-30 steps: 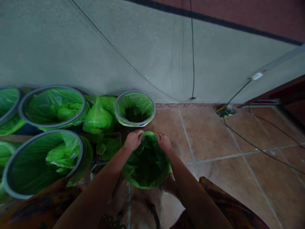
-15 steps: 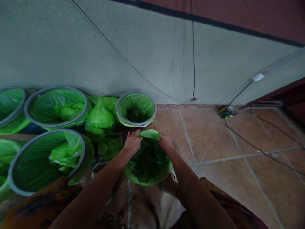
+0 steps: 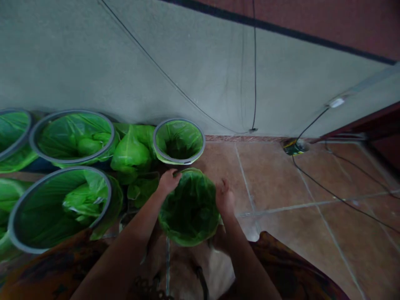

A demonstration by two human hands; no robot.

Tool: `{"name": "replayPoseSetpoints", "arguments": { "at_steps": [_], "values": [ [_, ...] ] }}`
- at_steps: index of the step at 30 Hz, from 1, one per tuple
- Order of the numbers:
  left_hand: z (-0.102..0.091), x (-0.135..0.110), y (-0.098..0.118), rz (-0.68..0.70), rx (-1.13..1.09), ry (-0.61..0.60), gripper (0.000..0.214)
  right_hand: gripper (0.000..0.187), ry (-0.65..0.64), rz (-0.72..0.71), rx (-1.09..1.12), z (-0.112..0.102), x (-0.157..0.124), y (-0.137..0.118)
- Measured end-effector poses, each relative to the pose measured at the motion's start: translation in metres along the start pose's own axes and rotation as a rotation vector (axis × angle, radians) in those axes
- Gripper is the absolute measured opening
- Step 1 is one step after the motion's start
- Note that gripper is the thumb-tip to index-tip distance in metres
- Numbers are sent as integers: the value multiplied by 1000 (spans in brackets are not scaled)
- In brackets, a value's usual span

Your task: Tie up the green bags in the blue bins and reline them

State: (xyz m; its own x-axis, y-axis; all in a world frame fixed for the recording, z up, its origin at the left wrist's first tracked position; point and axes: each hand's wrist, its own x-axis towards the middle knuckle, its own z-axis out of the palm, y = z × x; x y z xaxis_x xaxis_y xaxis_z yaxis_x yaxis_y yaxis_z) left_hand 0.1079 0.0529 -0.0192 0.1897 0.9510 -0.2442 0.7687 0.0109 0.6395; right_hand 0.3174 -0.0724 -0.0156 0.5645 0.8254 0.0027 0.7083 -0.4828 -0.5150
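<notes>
I record a single view: head-worn, facing forward and steeply down, near the left hand (image 3: 169,182) and right hand (image 3: 225,199), taking in tiled floor (image 3: 275,179) and the wall (image 3: 203,62) ahead.

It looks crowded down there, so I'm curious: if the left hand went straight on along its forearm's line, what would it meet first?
The left hand would probably meet the small grey-rimmed bin just ahead, though depth is unclear and it might pass above.
</notes>
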Motion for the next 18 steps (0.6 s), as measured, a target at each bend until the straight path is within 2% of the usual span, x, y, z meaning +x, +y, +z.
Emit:
{"name": "replayPoseSetpoints", "arguments": {
  "at_steps": [2, 5, 9, 13, 16, 18],
  "values": [
    [-1, 0, 5, 34, -41, -32, 26, 39, -105, -78, 60, 2, 22, -16],
    [-1, -5, 9, 67, -89, 20, 22, 27, -238, -162, 131, 14, 40, -31],
    [1, -15, -1, 174, -118, 147, 19, 21, -213, -163, 275, 26, 37, -23],
    [1, -29, -17, 286, 37, 132, 18, 20, -232, -216, 274, 22, 26, -3],
    [-2, -35, -14, 284, 156, 109, 18, 21, -246, -278, 247, 13, 24, 4],
    [-4, -35, -5, 289, 153, 135, 15, 21, -193, -307, 261, 9, 27, 0]
  ]
}}
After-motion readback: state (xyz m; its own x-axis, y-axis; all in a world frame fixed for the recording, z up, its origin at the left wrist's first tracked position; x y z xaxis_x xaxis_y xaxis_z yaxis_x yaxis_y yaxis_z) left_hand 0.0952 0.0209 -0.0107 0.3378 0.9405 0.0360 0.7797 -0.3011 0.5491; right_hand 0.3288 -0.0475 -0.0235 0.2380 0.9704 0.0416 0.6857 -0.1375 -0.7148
